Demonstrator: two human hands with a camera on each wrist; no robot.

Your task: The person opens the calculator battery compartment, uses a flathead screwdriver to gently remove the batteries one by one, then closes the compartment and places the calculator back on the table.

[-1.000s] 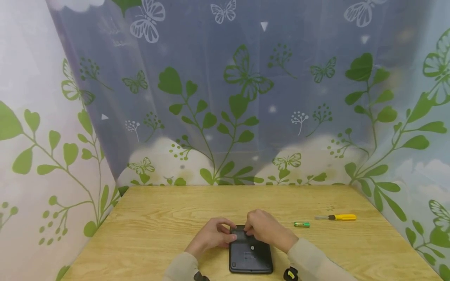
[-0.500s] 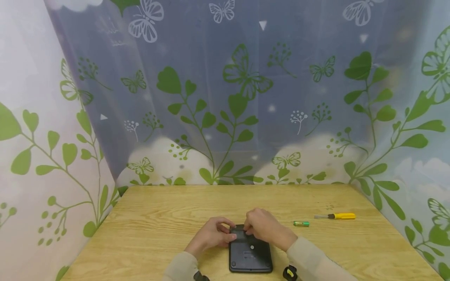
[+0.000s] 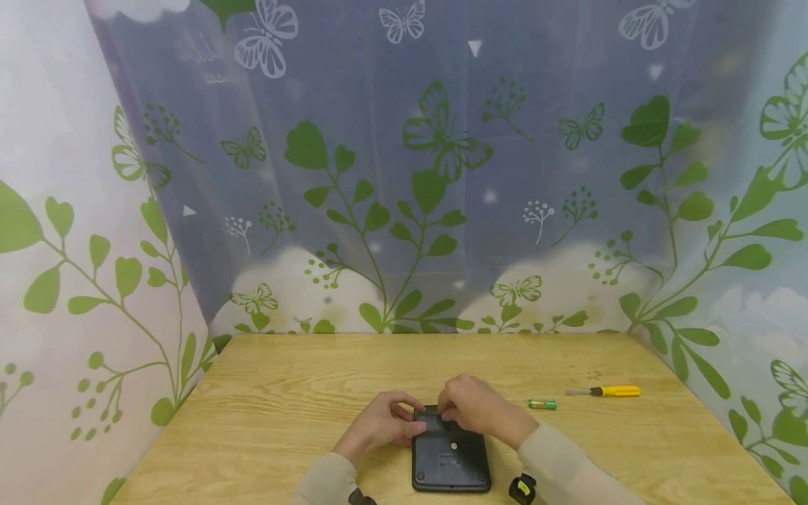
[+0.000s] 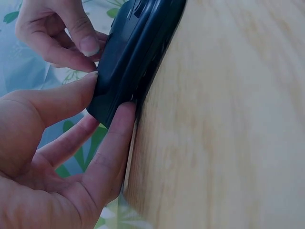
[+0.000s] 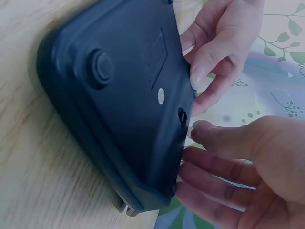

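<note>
A black calculator (image 3: 442, 473) lies back side up on the wooden table, its rubber feet and a small round sticker (image 5: 161, 97) showing. My left hand (image 3: 381, 422) grips its far left part, thumb on the back and fingers along the side, as in the left wrist view. My right hand (image 3: 475, 407) is bent over the far end, covering part of the recess there. In the right wrist view its thumb and fingertips meet the calculator's edge beside a small dark slot (image 5: 182, 117). I cannot tell whether a small part is between those fingertips.
A green battery (image 3: 543, 405) lies right of the right hand. Farther right is a screwdriver (image 3: 615, 391) with a yellow handle. Printed curtains (image 3: 353, 175) with leaves and butterflies enclose the table (image 3: 284, 372) at the back and both sides.
Both hands stay at the calculator's far end with hardly any movement. The whole head view shifts slightly; the battery and screwdriver keep their places on the table.
</note>
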